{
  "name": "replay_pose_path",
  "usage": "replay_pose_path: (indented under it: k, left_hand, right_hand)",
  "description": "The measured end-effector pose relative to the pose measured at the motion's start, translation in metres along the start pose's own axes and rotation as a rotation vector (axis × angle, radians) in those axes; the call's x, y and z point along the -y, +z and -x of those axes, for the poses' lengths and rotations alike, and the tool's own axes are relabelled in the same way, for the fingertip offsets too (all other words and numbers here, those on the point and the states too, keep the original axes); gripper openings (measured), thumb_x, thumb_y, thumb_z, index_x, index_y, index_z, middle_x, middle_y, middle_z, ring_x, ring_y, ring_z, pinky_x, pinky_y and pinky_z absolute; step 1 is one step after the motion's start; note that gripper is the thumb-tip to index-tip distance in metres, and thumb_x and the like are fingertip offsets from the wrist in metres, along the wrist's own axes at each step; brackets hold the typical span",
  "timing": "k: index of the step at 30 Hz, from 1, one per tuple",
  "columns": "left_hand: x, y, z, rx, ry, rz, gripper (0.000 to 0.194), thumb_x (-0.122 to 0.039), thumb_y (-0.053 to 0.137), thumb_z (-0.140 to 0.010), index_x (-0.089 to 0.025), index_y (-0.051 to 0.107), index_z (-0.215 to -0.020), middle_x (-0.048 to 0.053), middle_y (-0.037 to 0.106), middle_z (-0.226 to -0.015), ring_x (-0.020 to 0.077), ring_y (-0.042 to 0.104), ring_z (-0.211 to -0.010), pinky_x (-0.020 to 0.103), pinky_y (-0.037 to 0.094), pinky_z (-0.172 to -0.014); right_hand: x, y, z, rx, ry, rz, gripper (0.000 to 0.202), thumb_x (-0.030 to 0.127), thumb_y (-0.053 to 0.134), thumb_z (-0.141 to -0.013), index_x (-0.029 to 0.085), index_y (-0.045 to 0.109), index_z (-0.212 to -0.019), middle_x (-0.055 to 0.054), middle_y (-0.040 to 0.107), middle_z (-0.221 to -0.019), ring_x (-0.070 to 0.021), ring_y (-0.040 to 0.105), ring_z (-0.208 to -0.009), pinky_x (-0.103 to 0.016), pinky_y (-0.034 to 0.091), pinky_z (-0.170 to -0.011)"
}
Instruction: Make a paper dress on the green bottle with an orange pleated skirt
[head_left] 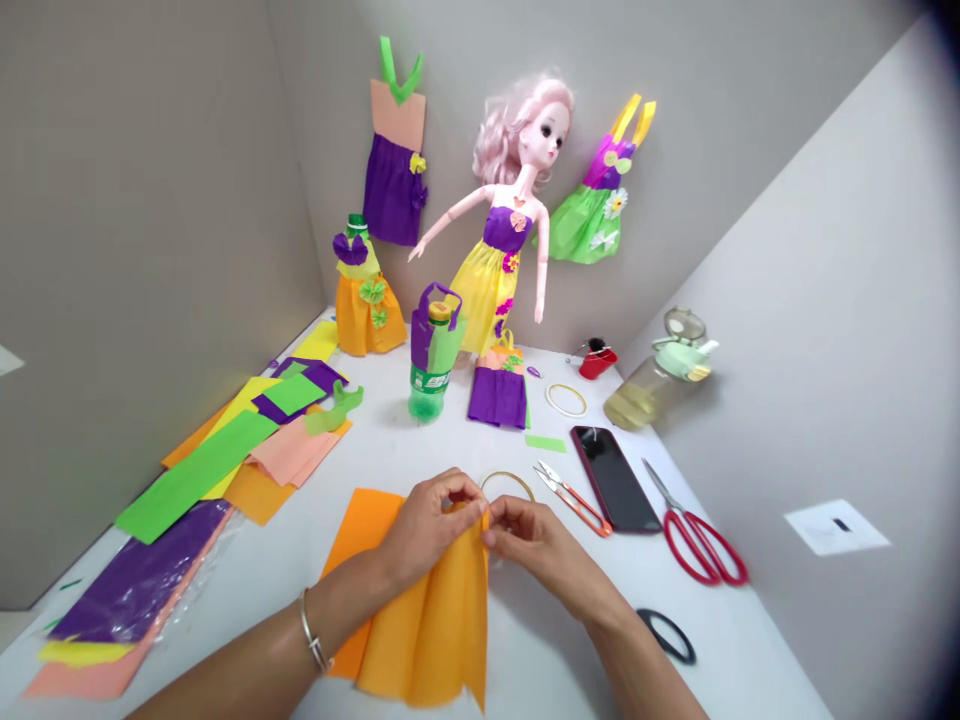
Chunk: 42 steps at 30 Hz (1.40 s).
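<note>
An orange crepe-paper sheet hangs in soft folds toward me, its top edge gathered between my hands. My left hand, a silver bangle on its wrist, pinches that top edge. Closed at the upper right corner is my right hand, thumb and fingertips pressed on the paper's edge. Another flat orange piece lies under the left forearm. Just behind the fingers, a gold ring-shaped band rests on the white table, partly hidden.
Coloured paper sheets pile at left. A doll, a dressed bottle and small paper dresses stand or hang behind. Thread snips, a phone, red-handled scissors, black tape ring and a water bottle are right.
</note>
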<state>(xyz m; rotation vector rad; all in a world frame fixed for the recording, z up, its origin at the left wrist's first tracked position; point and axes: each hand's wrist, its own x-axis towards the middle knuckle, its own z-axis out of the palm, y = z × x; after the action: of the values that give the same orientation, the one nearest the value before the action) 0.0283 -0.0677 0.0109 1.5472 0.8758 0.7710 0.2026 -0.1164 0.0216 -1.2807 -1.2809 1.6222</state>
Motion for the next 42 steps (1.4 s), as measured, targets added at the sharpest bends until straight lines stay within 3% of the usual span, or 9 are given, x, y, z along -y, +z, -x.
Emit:
replay_pose_path:
  k: [7, 11, 18, 25, 37, 42]
  left_hand:
    - [-0.002, 0.002, 0.001, -0.002, 0.004, -0.011, 0.015, -0.026, 0.059, -0.084, -0.018, 0.063, -0.073, -0.001, 0.057, -0.077, 0.0146, 0.054, -0.076, 0.024, 0.041, -0.072]
    - [-0.001, 0.003, 0.001, -0.008, 0.018, -0.03, 0.015, -0.027, 0.059, -0.085, -0.017, 0.064, -0.074, -0.001, 0.057, -0.078, 0.0145, 0.055, -0.076, 0.024, 0.042, -0.073]
    - [0.003, 0.004, 0.002, 0.002, 0.06, -0.045, 0.018, -0.03, 0.058, -0.088, -0.018, 0.065, -0.077, 0.0, 0.061, -0.079, 0.0153, 0.057, -0.078, 0.024, 0.043, -0.075]
    - [0.004, 0.003, 0.001, 0.022, 0.048, -0.023, 0.019, -0.034, 0.057, -0.089, -0.019, 0.067, -0.082, 0.001, 0.066, -0.083, 0.0178, 0.06, -0.083, 0.026, 0.044, -0.079]
    - [0.002, 0.001, 0.0, 0.041, 0.006, 0.023, 0.017, -0.034, 0.057, -0.088, -0.019, 0.064, -0.084, -0.001, 0.064, -0.077, 0.0161, 0.058, -0.077, 0.025, 0.043, -0.075]
    - [0.003, -0.006, -0.003, 0.122, 0.027, 0.025, 0.024, -0.04, 0.056, -0.09, -0.018, 0.064, -0.093, 0.0, 0.065, -0.085, 0.0169, 0.059, -0.083, 0.025, 0.044, -0.077]
  right_hand:
    - [0.002, 0.002, -0.001, -0.026, 0.02, -0.001, 0.03, 0.045, 0.072, -0.079, 0.016, 0.065, -0.079, 0.0, 0.059, -0.072, -0.0122, 0.051, -0.065, -0.025, 0.038, -0.065]
    - [0.003, 0.001, -0.002, -0.08, -0.004, 0.007, 0.033, 0.047, 0.073, -0.077, 0.016, 0.065, -0.085, 0.0, 0.059, -0.075, -0.0135, 0.053, -0.068, -0.026, 0.039, -0.066]
    - [-0.004, -0.001, -0.006, -0.17, -0.034, -0.069, 0.033, 0.043, 0.08, -0.071, 0.016, 0.06, -0.076, 0.003, 0.057, -0.065, -0.0108, 0.05, -0.061, -0.025, 0.036, -0.061]
    - [-0.003, -0.002, -0.005, -0.172, -0.022, -0.098, 0.034, 0.043, 0.08, -0.07, 0.017, 0.063, -0.083, 0.003, 0.06, -0.065, -0.0114, 0.052, -0.061, -0.025, 0.037, -0.061]
    - [-0.001, -0.001, -0.005, -0.156, -0.018, -0.054, 0.034, 0.047, 0.078, -0.072, 0.016, 0.067, -0.075, 0.002, 0.061, -0.065, -0.0117, 0.052, -0.061, -0.025, 0.037, -0.062]
    - [-0.004, -0.003, -0.005, -0.153, -0.046, -0.046, 0.03, 0.046, 0.075, -0.076, 0.017, 0.066, -0.076, 0.002, 0.06, -0.067, -0.0124, 0.053, -0.063, -0.026, 0.04, -0.062]
